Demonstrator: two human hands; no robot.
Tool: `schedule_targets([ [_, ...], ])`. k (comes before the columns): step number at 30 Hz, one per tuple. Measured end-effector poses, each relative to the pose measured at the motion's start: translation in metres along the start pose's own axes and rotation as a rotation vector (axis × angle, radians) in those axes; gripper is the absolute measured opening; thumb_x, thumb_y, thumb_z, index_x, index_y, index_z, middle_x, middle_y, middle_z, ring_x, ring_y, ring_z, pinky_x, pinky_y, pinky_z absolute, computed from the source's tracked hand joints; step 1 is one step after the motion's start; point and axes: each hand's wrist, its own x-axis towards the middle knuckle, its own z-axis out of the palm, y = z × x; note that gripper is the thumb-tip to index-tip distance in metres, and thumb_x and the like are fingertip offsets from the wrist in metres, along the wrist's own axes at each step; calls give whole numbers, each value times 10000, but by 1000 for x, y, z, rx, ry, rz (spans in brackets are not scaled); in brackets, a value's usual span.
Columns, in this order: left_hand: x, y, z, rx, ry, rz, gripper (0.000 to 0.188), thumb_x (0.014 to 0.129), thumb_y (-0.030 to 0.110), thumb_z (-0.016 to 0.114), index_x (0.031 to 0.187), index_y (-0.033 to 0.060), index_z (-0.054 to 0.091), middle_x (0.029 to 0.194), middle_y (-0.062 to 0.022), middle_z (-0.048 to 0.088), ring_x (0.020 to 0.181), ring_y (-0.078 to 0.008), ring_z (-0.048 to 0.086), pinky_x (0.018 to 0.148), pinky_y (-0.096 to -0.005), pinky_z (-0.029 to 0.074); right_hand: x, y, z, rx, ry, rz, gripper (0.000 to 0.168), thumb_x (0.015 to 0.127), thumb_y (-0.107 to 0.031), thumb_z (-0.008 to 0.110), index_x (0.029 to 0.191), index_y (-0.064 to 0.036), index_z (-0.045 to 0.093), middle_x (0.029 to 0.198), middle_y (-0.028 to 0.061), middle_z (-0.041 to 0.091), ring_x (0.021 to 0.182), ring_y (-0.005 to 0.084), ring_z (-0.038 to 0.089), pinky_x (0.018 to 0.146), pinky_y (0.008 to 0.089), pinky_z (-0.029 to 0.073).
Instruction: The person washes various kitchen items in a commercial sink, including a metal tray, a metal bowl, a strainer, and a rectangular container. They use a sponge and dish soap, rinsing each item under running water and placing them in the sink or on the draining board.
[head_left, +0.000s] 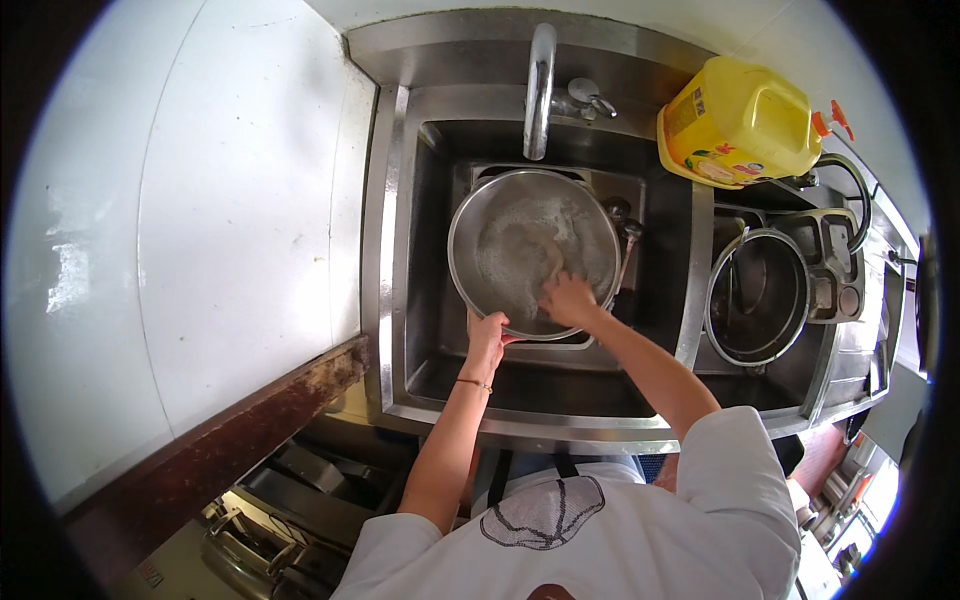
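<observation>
A round stainless steel basin (466, 225) sits in the left sink bowl (431, 360) with cloudy, foamy water (517, 240) in it. With my left hand (489, 334) I grip its near-left rim, thumb on top. My right hand (571, 301) reaches over the near-right rim, its fingers down in the water. Whether those fingers hold anything is hidden by the water and the hand. Above the basin's far edge hangs the chrome faucet spout (538, 97). Beneath the basin lies a metal tray (551, 345), mostly covered.
Ladles (630, 229) lie right of the basin. In the right sink bowl stands a metal pot (757, 300), with compartment trays (825, 289) beside it. A yellow pump jug (739, 124) rests at the back right. White wall panels (240, 180) flank the sink's left.
</observation>
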Motion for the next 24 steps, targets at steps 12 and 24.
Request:
schedule_targets([
  [12, 5, 1, -10, 43, -2, 9, 719, 724, -105, 464, 1392, 135, 351, 1161, -125, 527, 1003, -304, 604, 637, -503, 635, -81, 10, -53, -216, -58, -143, 228, 874, -235, 537, 1028, -144, 678, 1049, 40, 677, 1131, 240, 591, 971, 482, 416],
  [24, 4, 7, -25, 202, -82, 41, 594, 757, -46, 535, 1312, 100, 380, 1096, -88, 522, 878, -204, 613, 626, -437, 632, 114, 80, -91, -669, 569, -519, 350, 870, -183, 538, 1189, -108, 662, 1512, -39, 389, 1430, 110, 284, 1215, 453, 116],
])
